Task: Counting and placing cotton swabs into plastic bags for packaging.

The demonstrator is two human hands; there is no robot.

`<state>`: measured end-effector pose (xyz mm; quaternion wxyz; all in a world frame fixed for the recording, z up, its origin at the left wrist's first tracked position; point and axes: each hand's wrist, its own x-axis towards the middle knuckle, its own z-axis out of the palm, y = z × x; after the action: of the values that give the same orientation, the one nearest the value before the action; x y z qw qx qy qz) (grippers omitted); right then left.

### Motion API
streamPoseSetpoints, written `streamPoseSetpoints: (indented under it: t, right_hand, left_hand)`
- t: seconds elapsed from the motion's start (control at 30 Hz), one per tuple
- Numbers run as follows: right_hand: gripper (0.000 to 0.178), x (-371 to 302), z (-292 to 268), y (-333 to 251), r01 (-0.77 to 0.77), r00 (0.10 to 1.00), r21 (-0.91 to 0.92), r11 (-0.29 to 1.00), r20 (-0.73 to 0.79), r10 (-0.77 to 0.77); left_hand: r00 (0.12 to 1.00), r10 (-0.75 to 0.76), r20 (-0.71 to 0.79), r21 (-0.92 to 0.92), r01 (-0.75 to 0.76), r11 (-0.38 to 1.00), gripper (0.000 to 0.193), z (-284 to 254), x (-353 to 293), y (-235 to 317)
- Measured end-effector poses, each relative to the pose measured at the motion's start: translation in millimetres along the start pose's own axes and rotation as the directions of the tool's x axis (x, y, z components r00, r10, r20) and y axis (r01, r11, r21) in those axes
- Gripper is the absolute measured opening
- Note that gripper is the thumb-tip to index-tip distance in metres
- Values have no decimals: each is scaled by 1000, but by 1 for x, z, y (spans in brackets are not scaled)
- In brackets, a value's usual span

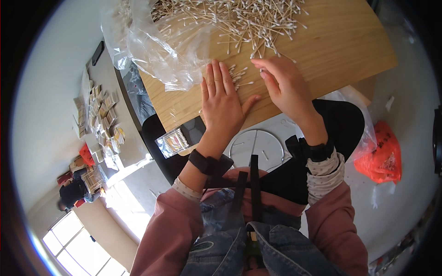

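Note:
My left hand [222, 103] lies flat on the wooden table [340, 41], fingers stretched out and thumb spread. Beside its fingers, and partly hidden under them, is a small group of cotton swabs [238, 76]. Just to the right, my right hand [287, 87] is curled with thumb and index finger close together. A white swab tip [261, 70] shows between them; the rest of that swab is hidden. Farther off, a large loose heap of cotton swabs [258, 20] spreads over the table. A clear plastic bag [161, 55] lies left of the heap, close to my left fingertips.
A clear packet of swabs [171, 142] rests below the table's near left edge. Many small packs [106, 115] are piled on a side table at left, with a phone [98, 53] farther along. A red plastic bag [380, 156] stands at right. Another person [73, 191] is far left.

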<state>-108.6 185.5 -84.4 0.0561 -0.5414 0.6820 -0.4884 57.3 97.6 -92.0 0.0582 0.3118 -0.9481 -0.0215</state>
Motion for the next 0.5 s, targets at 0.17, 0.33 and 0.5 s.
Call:
streamPoseSetpoints:
  t: [0.17, 0.33, 0.5]
  right_hand:
    - [31, 0, 14, 0, 75, 995, -5, 997, 69, -74]
    - [32, 5, 18, 5, 116, 992, -138, 984, 73, -107]
    - [16, 16, 25, 8, 161, 984, -216, 963, 108, -141]
  left_hand:
    - [999, 45, -13, -100, -46, 994, 103, -9, 0, -8]
    - [978, -97, -183, -372, 22, 928, 56, -32, -31, -26]
    - [967, -194, -167, -369, 121, 921, 27, -33, -48, -49]
